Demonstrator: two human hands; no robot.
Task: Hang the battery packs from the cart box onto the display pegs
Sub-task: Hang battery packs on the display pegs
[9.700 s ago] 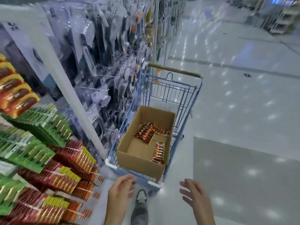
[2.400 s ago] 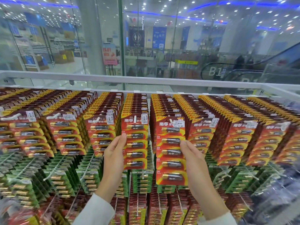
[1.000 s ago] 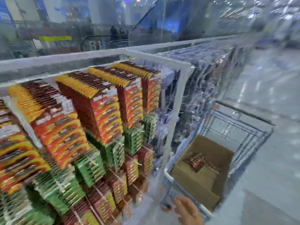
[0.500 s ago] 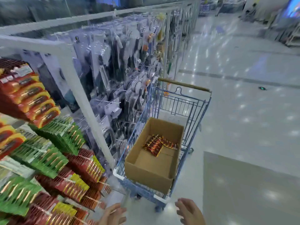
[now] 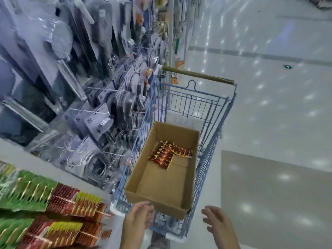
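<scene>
- Head view: both hands, left (image 5: 137, 219) and right (image 5: 218, 224), are being held empty with fingers loosely spread, near the blue cart's (image 5: 212, 133) front edge.
- Battery packs (image 5: 168, 155) are being kept inside the cardboard box (image 5: 161, 186), toward its far end.
- Display pegs (image 5: 59, 209) are being shown at lower left, blurred.

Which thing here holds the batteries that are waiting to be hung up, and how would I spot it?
Find the blue wire shopping cart parked beside the display rack. Inside it sits an open brown cardboard box. Unlike the packed pegs to its left, it is nearly bare, with just a small red and orange pile of battery packs at its far end.
</scene>
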